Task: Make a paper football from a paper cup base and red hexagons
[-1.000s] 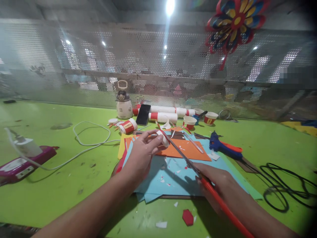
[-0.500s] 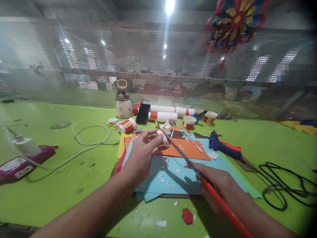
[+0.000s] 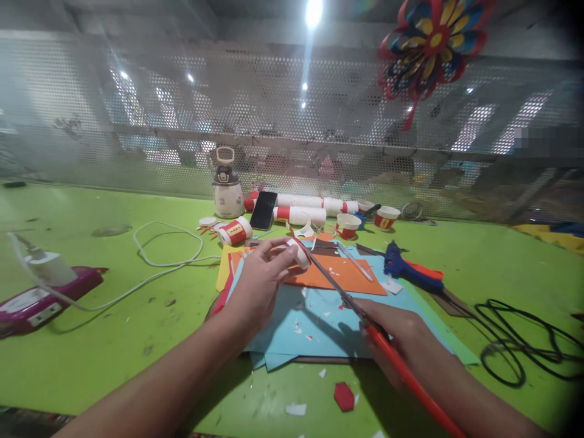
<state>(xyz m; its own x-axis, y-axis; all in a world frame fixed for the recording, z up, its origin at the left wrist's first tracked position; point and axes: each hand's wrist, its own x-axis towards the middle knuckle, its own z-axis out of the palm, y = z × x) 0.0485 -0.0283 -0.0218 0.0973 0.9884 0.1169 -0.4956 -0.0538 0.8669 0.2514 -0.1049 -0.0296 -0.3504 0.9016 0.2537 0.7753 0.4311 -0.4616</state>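
Between its thumb and fingers, my left hand grips a small white paper cup piece with a red edge. My right hand is closed round the red handles of long scissors. Their blades reach up and left to the edge of the cup piece. Below both hands lie light blue paper sheets, dotted with tiny white and red scraps. Orange paper rests on top of the blue, behind the blades, with a clear pen-like stick across it.
A blue glue gun with a black cord lies at right. Farther back are paper cups, a stacked white-and-red tube, a phone and a bottle. A purple power strip sits left; a red hexagon lies in front.
The cup piece has shifted very slightly left and turned a little against the scissor blades. Both hands keep their grips and almost the same places.
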